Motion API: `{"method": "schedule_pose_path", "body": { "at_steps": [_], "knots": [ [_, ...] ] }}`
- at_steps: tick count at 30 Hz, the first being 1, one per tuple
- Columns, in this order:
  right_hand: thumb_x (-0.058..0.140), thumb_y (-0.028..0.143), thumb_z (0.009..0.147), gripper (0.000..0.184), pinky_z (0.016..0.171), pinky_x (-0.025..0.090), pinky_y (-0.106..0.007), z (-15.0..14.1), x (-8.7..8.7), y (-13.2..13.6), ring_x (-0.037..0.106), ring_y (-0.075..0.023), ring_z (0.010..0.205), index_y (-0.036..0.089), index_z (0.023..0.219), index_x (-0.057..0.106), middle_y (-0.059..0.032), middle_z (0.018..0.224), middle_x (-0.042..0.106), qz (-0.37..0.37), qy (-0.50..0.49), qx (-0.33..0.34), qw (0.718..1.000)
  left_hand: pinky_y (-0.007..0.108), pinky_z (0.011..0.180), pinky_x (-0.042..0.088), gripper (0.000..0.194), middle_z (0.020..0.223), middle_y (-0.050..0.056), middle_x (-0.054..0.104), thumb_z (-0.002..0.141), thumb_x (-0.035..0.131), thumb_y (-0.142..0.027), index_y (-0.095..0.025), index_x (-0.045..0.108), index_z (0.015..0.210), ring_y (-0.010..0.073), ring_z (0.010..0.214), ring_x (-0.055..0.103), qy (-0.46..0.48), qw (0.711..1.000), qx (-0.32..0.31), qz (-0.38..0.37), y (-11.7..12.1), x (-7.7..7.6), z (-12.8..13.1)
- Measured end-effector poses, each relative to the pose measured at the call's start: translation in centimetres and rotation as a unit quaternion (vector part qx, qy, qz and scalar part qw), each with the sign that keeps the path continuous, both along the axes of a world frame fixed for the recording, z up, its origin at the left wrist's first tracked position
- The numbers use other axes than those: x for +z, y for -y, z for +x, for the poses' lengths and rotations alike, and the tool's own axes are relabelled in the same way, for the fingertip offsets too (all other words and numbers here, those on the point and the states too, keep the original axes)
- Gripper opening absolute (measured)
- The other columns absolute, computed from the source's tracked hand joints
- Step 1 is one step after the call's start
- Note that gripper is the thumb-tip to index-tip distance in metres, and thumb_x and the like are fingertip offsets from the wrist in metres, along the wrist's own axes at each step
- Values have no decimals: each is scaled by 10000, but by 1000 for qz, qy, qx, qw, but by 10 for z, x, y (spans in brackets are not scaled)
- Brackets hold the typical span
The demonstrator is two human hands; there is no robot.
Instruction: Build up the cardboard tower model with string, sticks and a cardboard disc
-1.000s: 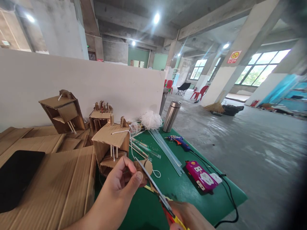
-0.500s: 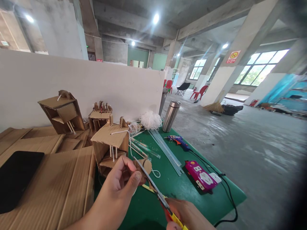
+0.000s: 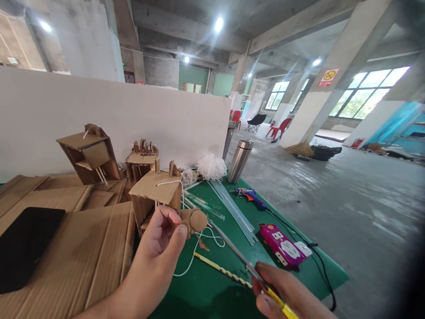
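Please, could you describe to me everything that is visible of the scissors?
The scissors are in the right hand, which wraps around the yellow handle, partly hiding it. The blades are slim, grey and metallic-looking, and lie close together, seemingly shut or almost so. They slant up and leftwards in the view, above the green table, their tips next to the round-ended cardboard piece. Whether the tips touch it cannot be told.

Left hand pinches cardboard piece; right hand grips scissors
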State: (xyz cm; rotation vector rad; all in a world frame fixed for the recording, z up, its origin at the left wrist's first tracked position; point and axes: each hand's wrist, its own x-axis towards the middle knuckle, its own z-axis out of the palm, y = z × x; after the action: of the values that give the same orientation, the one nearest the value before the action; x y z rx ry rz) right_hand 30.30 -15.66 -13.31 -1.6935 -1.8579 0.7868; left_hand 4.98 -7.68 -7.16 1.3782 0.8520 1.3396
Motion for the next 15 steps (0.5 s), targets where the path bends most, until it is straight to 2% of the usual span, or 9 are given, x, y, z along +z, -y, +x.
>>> {"method": "schedule_pose_path", "body": {
  "at_steps": [3, 5, 10, 12, 15],
  "knots": [
    [616, 736, 730, 546, 484, 328, -277, 10, 3, -13, 527, -193, 552, 192, 691, 628, -52, 640, 609, -20, 57, -92, 994, 159, 461, 306, 193, 687, -61, 414, 844, 666, -325, -218, 512, 801, 84, 542, 332, 2, 1000, -3, 10, 1, 1, 0],
    [648, 701, 721, 511, 472, 269, -291, 11, 1, -26, 509, -197, 512, 201, 629, 606, -43, 581, 577, -30, 100, -139, 985, 161, 463, 309, 206, 675, -63, 407, 841, 672, -329, -215, 508, 791, 84, 539, 329, 6, 1000, -9, 11, 1, 2, 1],
    [651, 598, 775, 499, 503, 226, -306, -9, -7, -63, 379, -161, 478, 237, 521, 418, -6, 507, 488, 9, 171, -160, 972, 178, 483, 338, 261, 651, -62, 402, 816, 707, -363, -213, 497, 775, 91, 540, 350, 16, 999, -33, -5, 1, 4, 1],
    [693, 555, 746, 489, 511, 224, -306, -19, -10, -78, 343, -153, 487, 239, 514, 401, 2, 502, 468, 33, 136, -172, 975, 182, 488, 345, 273, 661, -58, 409, 806, 718, -369, -212, 497, 774, 92, 543, 347, 17, 999, -32, -8, 0, 4, 2],
    [721, 565, 693, 459, 507, 252, -297, -32, -14, -96, 364, -154, 502, 229, 524, 457, 0, 511, 477, 63, -11, -191, 979, 176, 493, 348, 268, 673, -57, 417, 819, 706, -375, -212, 498, 784, 90, 548, 342, 17, 999, -38, -13, 0, 2, 2]
  ]
}}
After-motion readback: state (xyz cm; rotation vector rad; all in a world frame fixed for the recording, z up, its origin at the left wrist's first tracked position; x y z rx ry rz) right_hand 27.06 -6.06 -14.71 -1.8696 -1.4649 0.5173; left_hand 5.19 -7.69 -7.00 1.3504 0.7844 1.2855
